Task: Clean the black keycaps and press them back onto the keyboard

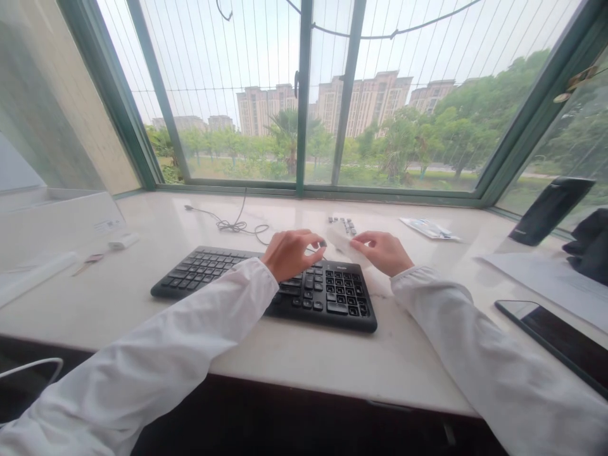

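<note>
A wide window (304, 95) with green frames fills the view from 10 to 2 o'clock, looking out on trees and tall tan apartment blocks. Below it runs a pale stone bench (142, 310). At 9 o'clock on the bench sits a large white box (57, 225) with a small label (109, 226), too small to read. At 3 o'clock lie a sheet of paper (536, 282) and a dark phone (555, 339), with a black upright object (551, 209) at 2 o'clock.

In the middle of the bench lies a black keyboard (263, 291), its key markings too small to read at this distance, and a thin cable (232, 223) curls at its 11 o'clock side. A small printed packet (430, 228) lies at 2 o'clock from the keyboard; its print is illegible.

The hands are apart, both above the keyboard's far edge, with white sleeves reaching up to the wrists. The left hand (291, 254) pinches a small dark keycap (323, 243) between thumb and finger. The right hand (382, 253) touches a white strip (344, 244) of paper or cloth, though whether it grips the strip I cannot tell. Loose dark keycaps (342, 225) sit in a short row at the strip's far end.
</note>
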`<state>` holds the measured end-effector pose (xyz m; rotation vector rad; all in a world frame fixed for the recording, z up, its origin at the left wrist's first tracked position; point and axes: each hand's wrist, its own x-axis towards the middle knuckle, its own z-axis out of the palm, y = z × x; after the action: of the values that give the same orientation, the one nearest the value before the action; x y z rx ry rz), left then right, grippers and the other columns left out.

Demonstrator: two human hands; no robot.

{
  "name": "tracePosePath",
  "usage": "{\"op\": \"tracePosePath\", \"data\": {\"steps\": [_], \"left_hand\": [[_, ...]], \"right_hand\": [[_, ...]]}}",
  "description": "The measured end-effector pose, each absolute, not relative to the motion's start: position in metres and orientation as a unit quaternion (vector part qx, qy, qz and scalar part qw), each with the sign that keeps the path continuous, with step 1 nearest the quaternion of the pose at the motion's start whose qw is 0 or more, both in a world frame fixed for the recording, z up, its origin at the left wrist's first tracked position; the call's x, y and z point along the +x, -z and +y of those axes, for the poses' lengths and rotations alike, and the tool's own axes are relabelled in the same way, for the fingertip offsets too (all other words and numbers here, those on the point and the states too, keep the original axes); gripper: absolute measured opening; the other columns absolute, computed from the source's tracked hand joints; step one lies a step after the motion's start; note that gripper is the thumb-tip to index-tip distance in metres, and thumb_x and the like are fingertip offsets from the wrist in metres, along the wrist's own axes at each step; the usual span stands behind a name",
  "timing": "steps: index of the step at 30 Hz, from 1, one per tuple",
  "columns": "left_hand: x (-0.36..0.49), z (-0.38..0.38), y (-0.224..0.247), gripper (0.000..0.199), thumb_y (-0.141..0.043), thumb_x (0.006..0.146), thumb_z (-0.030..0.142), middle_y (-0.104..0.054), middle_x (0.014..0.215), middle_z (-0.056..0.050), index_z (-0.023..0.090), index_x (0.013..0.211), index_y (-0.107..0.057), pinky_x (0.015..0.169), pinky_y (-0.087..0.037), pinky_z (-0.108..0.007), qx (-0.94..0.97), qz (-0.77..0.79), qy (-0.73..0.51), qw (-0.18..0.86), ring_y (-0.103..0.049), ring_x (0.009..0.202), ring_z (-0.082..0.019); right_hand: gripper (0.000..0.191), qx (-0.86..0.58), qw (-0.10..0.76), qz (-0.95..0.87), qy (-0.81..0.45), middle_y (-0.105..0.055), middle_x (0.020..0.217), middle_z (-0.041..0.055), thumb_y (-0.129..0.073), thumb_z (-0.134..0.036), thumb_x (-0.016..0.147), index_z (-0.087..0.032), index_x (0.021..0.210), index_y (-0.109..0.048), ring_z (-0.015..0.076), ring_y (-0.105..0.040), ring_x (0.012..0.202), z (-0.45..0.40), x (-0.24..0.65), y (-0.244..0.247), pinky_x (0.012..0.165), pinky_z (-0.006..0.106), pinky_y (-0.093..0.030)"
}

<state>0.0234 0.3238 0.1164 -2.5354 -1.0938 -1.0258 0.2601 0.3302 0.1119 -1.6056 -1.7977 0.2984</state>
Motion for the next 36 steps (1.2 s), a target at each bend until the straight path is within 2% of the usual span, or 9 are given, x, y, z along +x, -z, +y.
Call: {"op": "tracePosePath", "data": {"steps": [5,10,16,21,28,36], "left_hand": [[0.026,0.318,-0.115,0.023,-0.056,0.088,0.037,-0.073,0.093,0.003,0.026,0.1,-0.071,0.063,-0.043,-0.023,-0.859,-0.34,0.371,0.095,-0.064,0.071,-0.011],[0.028,0.311,-0.116,0.028,-0.052,0.091,0.041,-0.073,0.099,0.002,0.027,0.106,-0.071,0.06,-0.042,-0.021,-0.855,-0.323,0.395,0.098,-0.065,0.069,-0.009],[0.03,0.308,-0.114,0.032,-0.049,0.093,0.041,-0.073,0.101,0.001,0.027,0.112,-0.07,0.06,-0.043,-0.02,-0.857,-0.309,0.402,0.095,-0.066,0.075,-0.009],[0.031,0.308,-0.113,0.03,-0.052,0.092,0.042,-0.072,0.1,0.003,0.029,0.112,-0.07,0.06,-0.043,-0.02,-0.858,-0.317,0.394,0.092,-0.066,0.076,-0.009],[0.033,0.306,-0.114,0.031,-0.05,0.093,0.044,-0.071,0.104,0.002,0.03,0.113,-0.069,0.064,-0.044,-0.021,-0.864,-0.324,0.378,0.077,-0.066,0.078,-0.011],[0.032,0.308,-0.114,0.026,-0.056,0.088,0.049,-0.072,0.098,0.004,0.032,0.099,-0.073,0.059,-0.038,-0.023,-0.85,-0.356,0.38,0.085,-0.067,0.079,-0.012]], "right_hand": [[0.044,-0.527,0.403,-0.59,-0.461,-0.072,0.084,0.0092,-0.07,-0.049,0.073,-0.012,0.096,-0.072,0.0154,-0.059,0.066,0.322,0.251,-0.118,0.059,0.027,-0.043],[0.049,-0.426,0.395,-0.573,-0.579,-0.071,0.085,0.0076,-0.078,-0.047,0.065,-0.013,0.1,-0.071,0.013,-0.058,0.065,0.311,0.24,-0.119,0.058,0.025,-0.041],[0.048,-0.395,0.391,-0.567,-0.608,-0.072,0.087,0.0065,-0.081,-0.043,0.062,-0.014,0.099,-0.072,0.0126,-0.06,0.067,0.308,0.235,-0.118,0.059,0.023,-0.043],[0.05,-0.394,0.379,-0.579,-0.605,-0.073,0.085,0.0066,-0.08,-0.048,0.063,-0.014,0.099,-0.073,0.0137,-0.062,0.068,0.309,0.235,-0.113,0.063,0.025,-0.044],[0.046,-0.419,0.412,-0.59,-0.554,-0.072,0.076,0.0052,-0.08,-0.052,0.06,-0.013,0.084,-0.075,0.0131,-0.06,0.064,0.31,0.236,-0.111,0.062,0.026,-0.043],[0.049,-0.46,0.41,-0.612,-0.496,-0.069,0.066,0.0036,-0.079,-0.058,0.057,-0.014,0.076,-0.075,0.0124,-0.055,0.058,0.302,0.229,-0.119,0.055,0.026,-0.039]]}}
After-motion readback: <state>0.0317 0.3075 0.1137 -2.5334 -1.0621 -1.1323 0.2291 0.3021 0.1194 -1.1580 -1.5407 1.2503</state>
